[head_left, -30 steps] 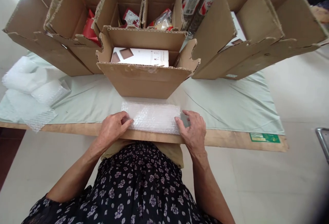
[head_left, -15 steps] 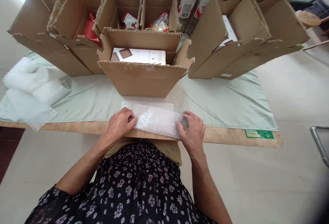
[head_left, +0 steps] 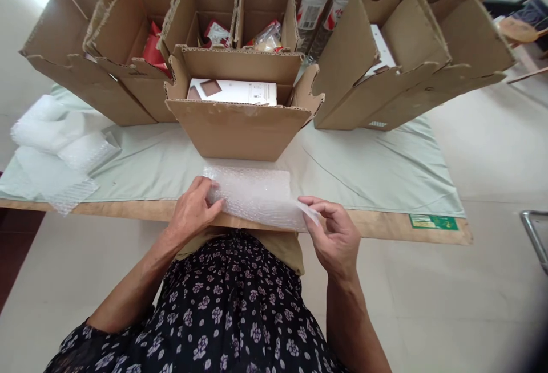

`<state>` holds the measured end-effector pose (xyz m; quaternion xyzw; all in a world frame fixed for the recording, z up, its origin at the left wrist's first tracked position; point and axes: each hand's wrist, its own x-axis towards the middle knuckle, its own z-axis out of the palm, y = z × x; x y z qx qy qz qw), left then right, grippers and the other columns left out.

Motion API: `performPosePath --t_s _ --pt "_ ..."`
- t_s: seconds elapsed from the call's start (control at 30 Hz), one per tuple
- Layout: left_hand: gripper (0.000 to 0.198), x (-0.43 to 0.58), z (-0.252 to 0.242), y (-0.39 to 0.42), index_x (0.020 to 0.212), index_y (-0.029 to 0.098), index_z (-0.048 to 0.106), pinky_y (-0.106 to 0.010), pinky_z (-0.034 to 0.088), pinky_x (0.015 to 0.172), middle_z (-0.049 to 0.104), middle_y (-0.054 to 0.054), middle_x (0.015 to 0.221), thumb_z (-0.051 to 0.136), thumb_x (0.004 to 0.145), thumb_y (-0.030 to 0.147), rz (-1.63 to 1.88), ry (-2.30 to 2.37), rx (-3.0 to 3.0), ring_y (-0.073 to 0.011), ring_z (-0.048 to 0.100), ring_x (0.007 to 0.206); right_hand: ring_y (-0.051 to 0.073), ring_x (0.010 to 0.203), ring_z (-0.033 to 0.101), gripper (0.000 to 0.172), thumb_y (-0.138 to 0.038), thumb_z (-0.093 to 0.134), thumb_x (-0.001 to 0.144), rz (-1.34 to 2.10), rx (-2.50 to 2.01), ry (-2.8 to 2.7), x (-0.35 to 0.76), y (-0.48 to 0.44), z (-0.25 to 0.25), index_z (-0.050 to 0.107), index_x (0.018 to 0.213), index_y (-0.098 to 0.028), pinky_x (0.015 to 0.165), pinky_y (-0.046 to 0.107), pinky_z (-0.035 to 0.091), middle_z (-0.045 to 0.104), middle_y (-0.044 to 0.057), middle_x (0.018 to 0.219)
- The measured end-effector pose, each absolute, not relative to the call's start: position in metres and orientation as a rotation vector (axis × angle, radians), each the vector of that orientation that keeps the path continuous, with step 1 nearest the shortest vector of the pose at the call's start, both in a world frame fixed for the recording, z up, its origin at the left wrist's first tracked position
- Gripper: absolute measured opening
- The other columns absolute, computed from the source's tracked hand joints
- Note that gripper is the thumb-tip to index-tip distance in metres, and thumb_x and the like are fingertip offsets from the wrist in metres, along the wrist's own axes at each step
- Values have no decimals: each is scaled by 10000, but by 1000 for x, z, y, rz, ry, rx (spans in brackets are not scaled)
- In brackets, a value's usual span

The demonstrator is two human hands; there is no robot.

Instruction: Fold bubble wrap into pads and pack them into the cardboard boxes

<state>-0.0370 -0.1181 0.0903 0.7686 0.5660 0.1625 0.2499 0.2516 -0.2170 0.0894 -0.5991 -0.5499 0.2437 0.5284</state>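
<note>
A sheet of clear bubble wrap (head_left: 257, 193) lies folded in layers at the table's front edge, before the middle cardboard box (head_left: 242, 128). My left hand (head_left: 193, 205) grips its left end, with fingers on the upper part and thumb on the lower. My right hand (head_left: 336, 230) pinches the right end of the top layer between thumb and fingers, and that corner is lifted off the table. I cannot tell whether anything lies inside the folds.
A white printed box (head_left: 244, 92) sits in the middle cardboard box. More cardboard bins (head_left: 342, 59) stand behind, some holding packets (head_left: 268, 36). Two clear bottles (head_left: 314, 5) rise at the back. Loose bubble wrap (head_left: 60, 139) lies on the left, and a green card (head_left: 433, 222) at the right edge.
My right hand has moved right and turned, lifting the right end of the bubble wrap's top layer. My left hand has shifted slightly left and stays at the left end.
</note>
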Motion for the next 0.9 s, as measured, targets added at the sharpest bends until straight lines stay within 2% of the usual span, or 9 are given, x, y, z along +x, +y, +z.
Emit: performPosePath --t_s 0.1,0.2,0.23,0.3,0.4,0.47,0.67,0.8,0.9 --pt "628 -51 108 -121 1455 214 495 -456 574 980 559 -144 1445 688 875 356 662 1365 2157 -289 640 1214 209 1064 738 216 -87 646 932 629 -1288 -1328 247 -220 103 642 1076 -248 956 405 582 772 49 1115" --pt "861 -54 128 -123 1591 243 351 -571 395 1224 364 -165 1669 770 858 404 736 1124 2311 -362 326 1566 203 1039 739 295 -26 626 913 651 -1161 -1416 242 -213 113 650 1106 -249 929 397 592 771 39 1114" --pt "829 -53 131 -124 1576 241 387 -585 355 1250 396 -161 1659 779 862 396 725 1063 2350 -361 301 1582 201 1029 738 317 -12 622 906 661 -1117 -1451 241 -210 116 654 1114 -250 917 392 594 769 34 1107" --pt "526 -52 132 -125 1411 235 578 -588 355 1251 632 -126 1455 729 916 329 683 977 2394 -325 486 1475 197 1012 735 353 8 616 895 675 -1049 -1507 237 -203 122 664 1127 -253 901 385 595 767 26 1089" --pt "121 -61 126 -128 1048 219 707 -522 475 1159 788 -37 1003 613 974 202 681 944 2396 -218 743 1022 184 1009 729 421 33 613 886 623 -1055 -1544 230 -192 131 683 1182 -259 912 366 583 766 21 1084" --pt "135 -74 122 -127 993 207 693 -472 532 1086 783 -37 961 590 951 130 801 1013 2412 -203 748 962 184 1014 727 456 43 615 881 577 -1050 -1587 219 -184 139 692 1217 -257 911 364 578 768 25 1088" --pt "194 -123 109 -79 971 209 706 -557 449 1154 720 -107 1269 600 886 71 1163 1575 2516 -324 568 1386 191 1001 714 315 25 632 890 362 -795 -1967 140 -157 140 665 1110 -200 863 370 532 771 52 1084" --pt "523 -151 87 -68 1278 160 669 -665 367 1196 525 -204 1547 529 800 0 715 1791 2387 -413 380 1533 197 871 675 170 -39 563 959 129 -880 -2262 81 -130 93 652 966 -183 795 368 447 769 48 933" --pt "747 -158 78 -107 1509 187 485 -625 353 1238 465 -181 1608 514 781 20 704 1586 2336 -365 346 1561 203 827 643 174 -70 547 974 158 -970 -2387 59 -116 66 660 929 -195 784 370 415 757 43 880"
